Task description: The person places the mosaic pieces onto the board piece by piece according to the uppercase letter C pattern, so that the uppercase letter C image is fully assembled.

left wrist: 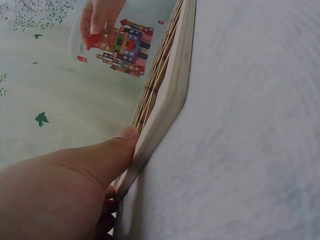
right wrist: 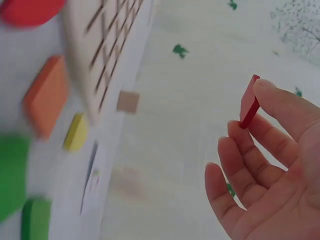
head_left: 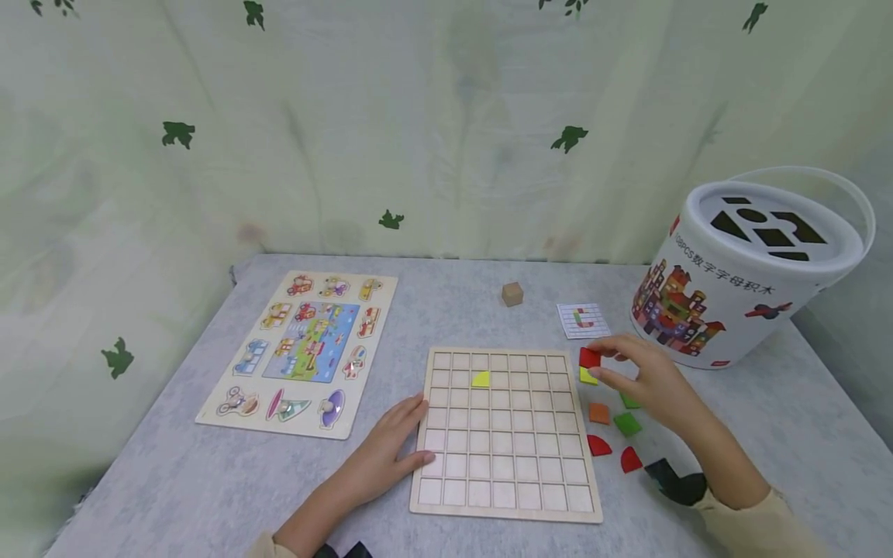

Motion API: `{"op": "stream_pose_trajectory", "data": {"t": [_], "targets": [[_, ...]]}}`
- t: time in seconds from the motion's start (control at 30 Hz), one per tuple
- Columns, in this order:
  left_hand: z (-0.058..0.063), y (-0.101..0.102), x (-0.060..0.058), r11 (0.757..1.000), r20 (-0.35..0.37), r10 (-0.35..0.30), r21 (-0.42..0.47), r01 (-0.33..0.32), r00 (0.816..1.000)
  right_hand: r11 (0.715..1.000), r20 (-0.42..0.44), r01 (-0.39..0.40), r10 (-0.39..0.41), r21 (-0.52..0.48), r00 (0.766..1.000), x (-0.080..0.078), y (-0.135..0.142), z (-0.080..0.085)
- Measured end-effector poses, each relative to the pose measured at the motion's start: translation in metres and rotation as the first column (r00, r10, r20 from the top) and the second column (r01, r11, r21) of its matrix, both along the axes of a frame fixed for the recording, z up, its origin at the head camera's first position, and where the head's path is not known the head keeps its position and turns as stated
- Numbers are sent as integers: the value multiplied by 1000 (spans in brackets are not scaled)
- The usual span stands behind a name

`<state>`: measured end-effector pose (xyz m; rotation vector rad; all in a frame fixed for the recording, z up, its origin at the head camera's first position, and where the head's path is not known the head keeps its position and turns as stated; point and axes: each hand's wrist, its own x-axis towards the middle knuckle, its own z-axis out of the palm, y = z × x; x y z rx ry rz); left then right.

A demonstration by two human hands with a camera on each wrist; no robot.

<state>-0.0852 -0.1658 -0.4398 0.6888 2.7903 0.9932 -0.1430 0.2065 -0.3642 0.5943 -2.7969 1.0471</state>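
- On the mottled grey tabletop [head_left: 174, 480], one pale wooden grid board [head_left: 502, 442] is laid flat, its square cells divided by thin strips.
- Left hand [head_left: 392, 442]: placed at the board's left edge, the rim touched by thumb and relaxed fingers; kept well apart from its fellow.
- Right hand [head_left: 649, 380]: one red tile [right wrist: 249, 102], smooth and straight-edged, is pinched between thumb and fingertips, beside the board's upper right corner.
- Yellow quarter-round [head_left: 480, 379]: set in the second row, third column.
- Right of the board are scattered one yellow piece [head_left: 588, 377], partly hidden; one orange square [head_left: 598, 413]; green tiles [head_left: 628, 424]; two red quarter-rounds [head_left: 631, 459].
- Card [head_left: 584, 321]: printed with a grid and coloured figure.
- Cube [head_left: 512, 294]: plain wood.
- White cylindrical bucket [head_left: 739, 287]: its lid marked with dark geometric shapes.
- Puzzle board [head_left: 253, 422]: rectangular, fitted with picture pieces.
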Motion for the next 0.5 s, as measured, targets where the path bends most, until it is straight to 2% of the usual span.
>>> {"op": "stream_pose_trajectory", "data": {"t": [0.2, 0.4, 0.5], "targets": [[-1, 0, 0, 1000, 13, 8, 8, -8, 1000, 990, -75, -112, 106, -80, 991, -16, -37, 2], [0, -1, 0, 1000, 7, 1, 9, -1, 1000, 966, -92, -208, 196, -151, 976, -32, -66, -14], [0, 0, 0, 1000, 7, -2, 9, 2, 1000, 961, -71, -220, 211, -165, 975, -37, -74, -23]]}}
